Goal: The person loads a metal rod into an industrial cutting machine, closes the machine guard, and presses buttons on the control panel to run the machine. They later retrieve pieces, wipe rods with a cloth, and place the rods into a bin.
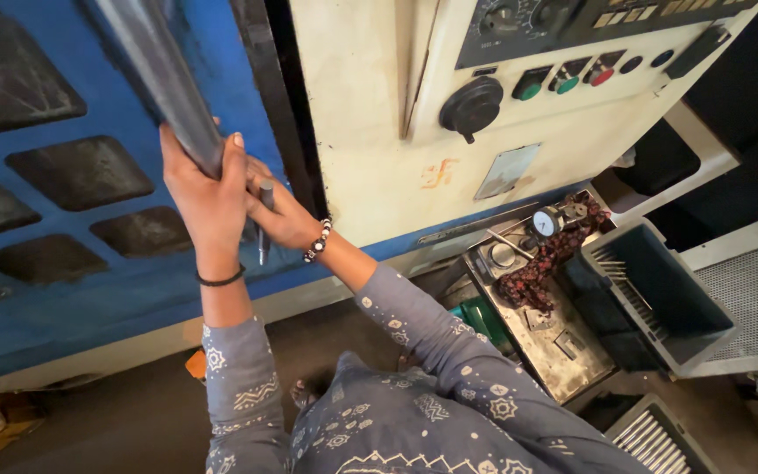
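Observation:
My left hand [202, 195] is wrapped around the long grey metal handle bar [161, 77] of the blue machine door [89, 175], near the bar's lower end. My right hand [281, 213] is just to the right of it, closed on a short dark metal rod [264, 219] that points downward in front of the door. Both wrists wear bands, a dark one on the left and a beaded one on the right.
A cream control panel [449, 132] with a black knob [471, 107] and coloured push buttons stands to the right. Below it are a metal tray [554, 342] with a dial gauge [543, 223] and patterned cloth, and a dark bin [660, 307] holding metal rods.

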### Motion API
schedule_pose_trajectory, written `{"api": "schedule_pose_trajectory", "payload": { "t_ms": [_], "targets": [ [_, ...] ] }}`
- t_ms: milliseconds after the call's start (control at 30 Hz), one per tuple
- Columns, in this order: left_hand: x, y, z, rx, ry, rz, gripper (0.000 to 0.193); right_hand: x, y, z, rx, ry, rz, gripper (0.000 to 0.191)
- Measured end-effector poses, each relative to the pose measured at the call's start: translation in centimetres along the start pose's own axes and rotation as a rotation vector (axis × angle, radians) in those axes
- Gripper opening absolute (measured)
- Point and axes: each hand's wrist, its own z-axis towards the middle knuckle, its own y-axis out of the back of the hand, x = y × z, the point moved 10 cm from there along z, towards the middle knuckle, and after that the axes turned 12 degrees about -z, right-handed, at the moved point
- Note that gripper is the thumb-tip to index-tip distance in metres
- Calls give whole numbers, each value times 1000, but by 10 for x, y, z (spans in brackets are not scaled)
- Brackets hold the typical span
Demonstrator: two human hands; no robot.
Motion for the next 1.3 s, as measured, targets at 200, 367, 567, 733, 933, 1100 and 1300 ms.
{"api": "schedule_pose_trajectory", "payload": {
  "t_ms": [200,367,567,733,933,1100,1300],
  "targets": [
    [1,2,-1,-7,-9,-6,31,3,-3,1,22,23,-7,52],
    [2,5,-1,-15,1,32,32,5,-6,2,28,36,-39,55],
    [2,7,-3,-21,11,18,33,2,-9,2,36,4,-29,56],
    [2,7,-3,-17,19,-4,32,7,-7,2,19,27,-22,57],
    [1,8,-4,-2,-20,5,33,11,-7,2,15,38,-43,54],
    [5,10,-6,2,-10,-13,31,9,-9,0,20,39,-64,52],
    [8,12,-5,-1,-11,-51,31,10,-10,2,-3,66,-64,50]
  ]
}}
